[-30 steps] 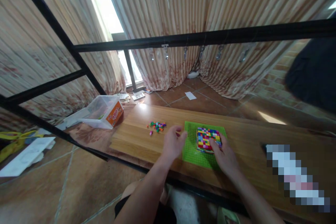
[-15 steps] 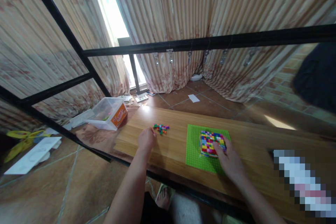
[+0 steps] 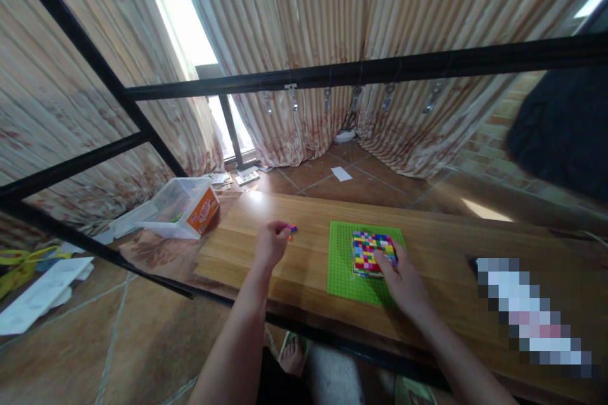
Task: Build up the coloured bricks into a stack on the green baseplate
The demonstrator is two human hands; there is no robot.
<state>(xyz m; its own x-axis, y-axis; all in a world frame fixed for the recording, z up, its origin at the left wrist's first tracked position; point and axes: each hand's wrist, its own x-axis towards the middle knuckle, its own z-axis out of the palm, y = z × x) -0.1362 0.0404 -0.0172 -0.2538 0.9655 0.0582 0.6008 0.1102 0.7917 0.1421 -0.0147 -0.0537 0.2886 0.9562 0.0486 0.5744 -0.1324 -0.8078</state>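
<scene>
My left hand (image 3: pixel 273 243) is over the loose small building bricks (image 3: pixel 293 228), its fingers curled in. Most of those bricks are hidden behind it; only a few purple, pink and orange ones show beside the fingertips. Whatever lies between these fingers is too small to make out. On the green baseplate (image 3: pixel 339 266) sits a low block of many-coloured bricks (image 3: pixel 365 250). My right hand (image 3: pixel 401 272) grips this block at its right side, thumb on top and fingers round the far right edge.
The wooden table (image 3: pixel 304 278) carries all this. A clear plastic box (image 3: pixel 183 202) with an orange label stands past its left end. A pixelated blurred object (image 3: pixel 532 313) lies to the right. A black metal bar (image 3: pixel 323 76) crosses beyond the table, before the curtains.
My left hand has moved right relative to the table and now covers most of the loose bricks. My right hand keeps its hold on the block. The whole view has shifted slightly.
</scene>
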